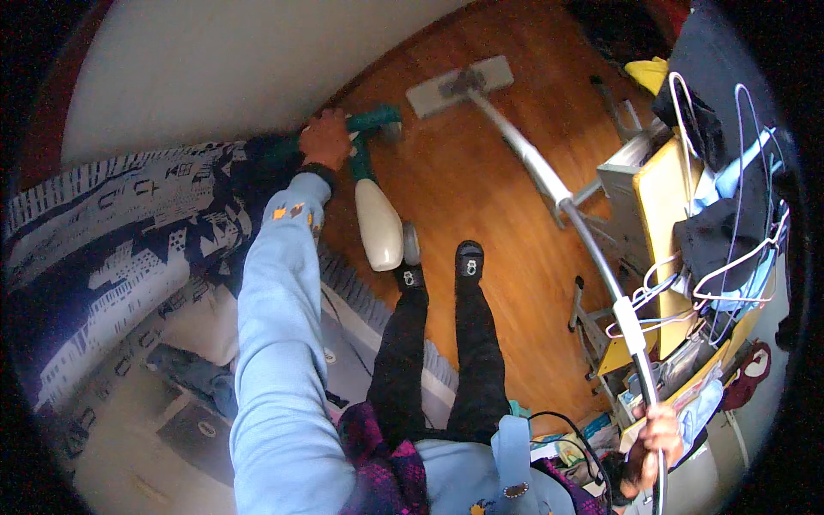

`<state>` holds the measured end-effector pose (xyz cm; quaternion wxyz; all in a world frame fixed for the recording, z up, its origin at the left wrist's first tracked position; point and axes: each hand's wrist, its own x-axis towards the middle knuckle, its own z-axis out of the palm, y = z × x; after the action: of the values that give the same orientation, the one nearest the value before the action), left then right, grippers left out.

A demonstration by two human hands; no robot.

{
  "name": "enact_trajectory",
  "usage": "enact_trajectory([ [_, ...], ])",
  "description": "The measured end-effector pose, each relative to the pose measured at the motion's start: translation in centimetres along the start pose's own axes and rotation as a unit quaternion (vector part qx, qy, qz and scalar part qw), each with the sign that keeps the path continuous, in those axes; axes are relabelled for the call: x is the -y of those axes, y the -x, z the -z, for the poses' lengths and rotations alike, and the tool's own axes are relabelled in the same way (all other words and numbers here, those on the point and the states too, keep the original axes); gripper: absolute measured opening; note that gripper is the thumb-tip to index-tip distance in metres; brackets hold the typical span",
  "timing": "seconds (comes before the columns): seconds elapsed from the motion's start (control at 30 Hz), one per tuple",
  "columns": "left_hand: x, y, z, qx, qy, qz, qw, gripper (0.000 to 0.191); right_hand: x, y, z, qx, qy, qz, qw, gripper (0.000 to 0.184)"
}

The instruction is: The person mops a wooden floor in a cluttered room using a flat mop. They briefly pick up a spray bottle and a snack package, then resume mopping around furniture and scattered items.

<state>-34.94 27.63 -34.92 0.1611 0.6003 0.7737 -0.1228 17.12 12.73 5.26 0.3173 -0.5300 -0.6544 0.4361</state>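
My left hand (pixel 326 140) is closed around a dark green part of a slipper-like or handled object; a green tube-shaped piece (pixel 373 119) sticks out to its right, and a cream, elongated body (pixel 378 225) hangs below it, near my left foot. My right hand (pixel 656 438), at the lower right, grips the long metal pole (pixel 595 238) of a flat mop. The mop's white rectangular head (pixel 460 85) lies on the wooden floor at the top, close to the wall, and the pole slants across the floor to my hand.
A bed with a black-and-white patterned cover (pixel 161 212) lies at left. A yellow-topped desk (pixel 666 244) with clothes hangers (pixel 734 280) and dark clothes stands at right, papers below it. My feet in black slippers (pixel 470 257) stand on the wooden floor (pixel 515 302). A pale wall rises at the top left.
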Motion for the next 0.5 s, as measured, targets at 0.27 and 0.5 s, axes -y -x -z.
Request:
enact_trajectory([
  [0.27, -12.1, -5.6, 3.9, -0.148, -0.065, -0.227, 0.960, 0.040, 2.1, 1.3, 3.3, 0.049, -0.046, 0.030, 0.997, 0.021],
  [0.5, -22.0, -4.0, 5.7, -0.274, 0.091, -0.221, 0.932, 0.059, 3.6, 0.5, 5.6, 0.073, -0.064, -0.001, 0.995, 0.033],
])
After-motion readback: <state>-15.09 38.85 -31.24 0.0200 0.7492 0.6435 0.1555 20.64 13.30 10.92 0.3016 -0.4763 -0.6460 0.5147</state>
